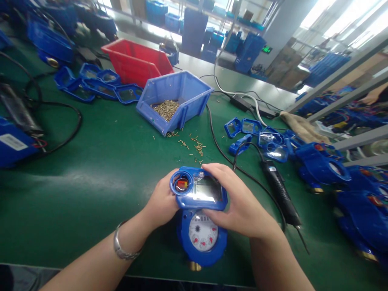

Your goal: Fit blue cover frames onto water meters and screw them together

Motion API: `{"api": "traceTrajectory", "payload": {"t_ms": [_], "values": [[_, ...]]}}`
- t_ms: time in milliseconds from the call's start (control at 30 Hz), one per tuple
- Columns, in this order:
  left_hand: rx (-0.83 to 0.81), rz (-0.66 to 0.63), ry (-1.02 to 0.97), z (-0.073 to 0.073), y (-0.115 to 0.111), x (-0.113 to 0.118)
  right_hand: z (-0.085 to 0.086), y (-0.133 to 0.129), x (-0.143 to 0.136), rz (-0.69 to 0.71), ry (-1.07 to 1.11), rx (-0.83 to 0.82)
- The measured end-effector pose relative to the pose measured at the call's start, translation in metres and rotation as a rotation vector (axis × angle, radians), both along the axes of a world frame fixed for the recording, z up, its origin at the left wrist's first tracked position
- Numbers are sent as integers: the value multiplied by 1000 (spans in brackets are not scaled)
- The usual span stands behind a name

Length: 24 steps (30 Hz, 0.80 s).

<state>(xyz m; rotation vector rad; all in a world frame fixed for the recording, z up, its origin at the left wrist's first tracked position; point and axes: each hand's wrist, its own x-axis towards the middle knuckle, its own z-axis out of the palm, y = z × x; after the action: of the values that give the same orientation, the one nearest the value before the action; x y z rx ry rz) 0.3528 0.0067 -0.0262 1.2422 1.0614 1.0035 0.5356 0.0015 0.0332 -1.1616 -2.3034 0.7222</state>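
Note:
A blue water meter [203,234] with a round white dial and a brass fitting stands near the front edge of the green bench. On its upper part sits a blue cover [188,201] with a clear window and a round opening. My left hand [162,198] grips the meter's left side, its fingertips hidden behind the housing. From the right, my right hand [238,202] clasps the cover, thumb along its lower edge and fingers over its top corner. Beyond the meter, loose brass screws [198,147] are scattered on the bench.
A blue bin [194,97] holds many screws, with a red bin [136,60] behind it. A black electric screwdriver [280,192] lies on the right, its cable curving across the bench. Blue covers [103,87] lie at left and right. More meters [321,165] line the right side.

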Motion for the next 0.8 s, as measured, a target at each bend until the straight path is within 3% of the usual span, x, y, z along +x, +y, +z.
{"api": "traceTrajectory", "payload": {"t_ms": [100, 300, 633, 800], "values": [[-4, -21, -6, 2, 1, -1, 0, 0, 0, 0, 4, -6], [89, -43, 49, 8, 2, -3, 11, -18, -1, -103, 46, 144], [76, -225, 73, -26, 5, -14, 11, -43, -1, -213, 90, 204], [53, -133, 17, -23, 1, -17, 7, -52, 3, -299, 166, 148]]}}
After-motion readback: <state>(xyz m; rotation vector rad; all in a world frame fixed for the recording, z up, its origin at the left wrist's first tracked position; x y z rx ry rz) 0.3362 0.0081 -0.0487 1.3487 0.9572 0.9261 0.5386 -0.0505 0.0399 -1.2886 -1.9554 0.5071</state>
